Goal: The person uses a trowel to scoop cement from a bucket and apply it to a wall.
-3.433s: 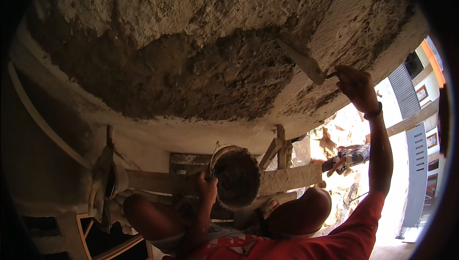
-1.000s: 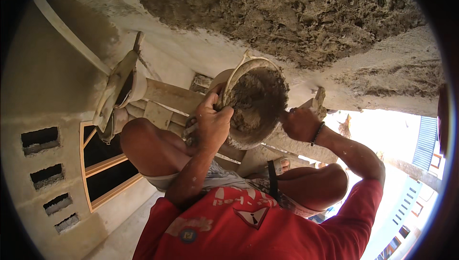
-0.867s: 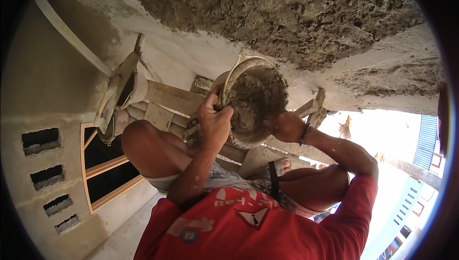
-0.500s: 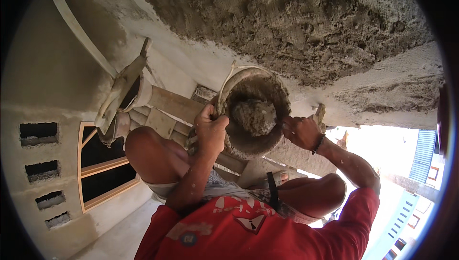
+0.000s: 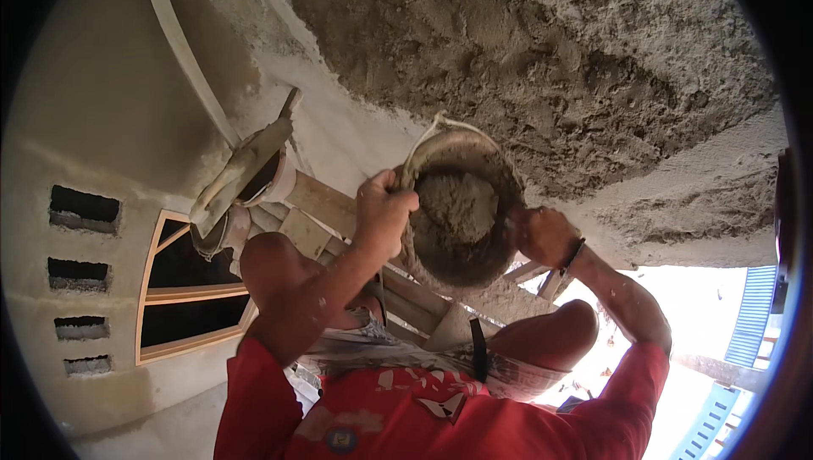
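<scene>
A rough ceiling (image 5: 542,79) coated in wet grey plaster fills the upper view, meeting a smooth pale wall (image 5: 93,121) with 4 vent slots and an arched window (image 5: 182,291). Wooden scaffold planks (image 5: 322,206) cross below. A round, mortar-caked bucket (image 5: 461,214) is held up just under the ceiling, half full of grey mortar (image 5: 457,206). The left hand (image 5: 383,214) is clenched around its rim and rope handle; the right hand (image 5: 542,236) is closed against its other side.

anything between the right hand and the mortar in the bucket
Nothing visible does. The right hand is at the rim of the bucket, right beside the mortar heap. The left hand grips the opposite rim, clear of that side.
</scene>
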A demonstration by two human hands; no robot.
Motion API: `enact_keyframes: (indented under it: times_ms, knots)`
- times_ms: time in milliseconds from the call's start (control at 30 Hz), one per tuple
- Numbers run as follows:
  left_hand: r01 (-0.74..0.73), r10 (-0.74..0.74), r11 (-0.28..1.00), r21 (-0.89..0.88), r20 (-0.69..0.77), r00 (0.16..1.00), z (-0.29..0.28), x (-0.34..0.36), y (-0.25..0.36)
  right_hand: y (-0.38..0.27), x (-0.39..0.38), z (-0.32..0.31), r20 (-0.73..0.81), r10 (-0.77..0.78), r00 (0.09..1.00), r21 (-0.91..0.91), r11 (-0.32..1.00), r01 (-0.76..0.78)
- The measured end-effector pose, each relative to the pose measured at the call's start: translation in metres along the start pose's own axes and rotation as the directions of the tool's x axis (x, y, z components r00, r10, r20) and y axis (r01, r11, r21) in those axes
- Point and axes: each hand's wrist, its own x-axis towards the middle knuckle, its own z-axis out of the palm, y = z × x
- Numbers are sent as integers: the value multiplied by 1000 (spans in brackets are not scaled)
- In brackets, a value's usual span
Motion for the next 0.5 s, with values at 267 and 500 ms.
enact_keyframes:
  times_ms: [267, 500]
  knots:
    - [-3, -1, 995, -99, -40, 999, -17, 20, 22, -12, 24, -21, -144, -104, 984, 126, 984, 122]
    - [-83, 75, 992, -92, -90, 993, -35, 35, 29, -25, 39, -74, -91, -145, 985, 314, 935, 166]
